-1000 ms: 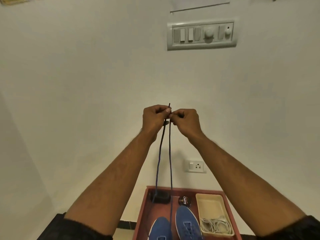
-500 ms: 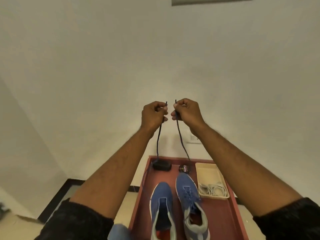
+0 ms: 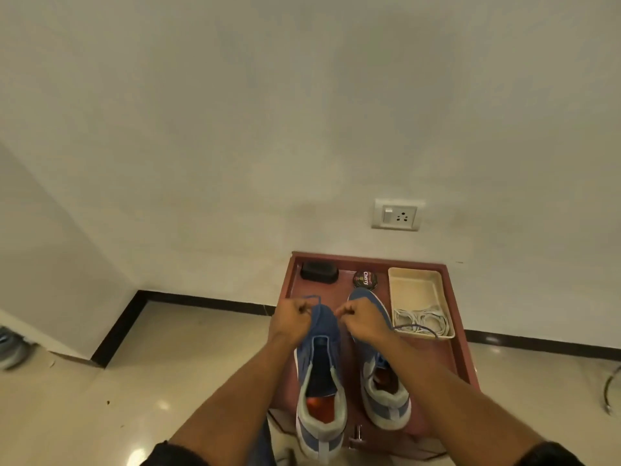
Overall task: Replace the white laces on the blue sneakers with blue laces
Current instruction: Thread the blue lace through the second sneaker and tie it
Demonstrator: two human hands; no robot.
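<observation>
Two blue sneakers stand on a reddish wooden table (image 3: 450,334). The left sneaker (image 3: 321,381) has no lace showing down its tongue; the right sneaker (image 3: 384,381) carries a blue lace. My left hand (image 3: 291,317) and my right hand (image 3: 361,319) hover over the left sneaker's toe, each pinching one end of a blue lace (image 3: 314,302). A loop of it shows above my left fist, and a strand trails right across the tray's near edge (image 3: 415,328). White laces (image 3: 421,321) lie coiled in a cream tray (image 3: 415,280).
A black case (image 3: 319,273) and a round polish tin (image 3: 365,279) sit at the table's far edge against the wall. A wall socket (image 3: 398,215) is above. Glossy tiled floor (image 3: 151,364) spreads left, with a shoe (image 3: 10,346) at the far left.
Both hands have dropped from chest height down to the left sneaker's toe, still pinching the blue lace ends. The camera has tilted down, showing more table and floor.
</observation>
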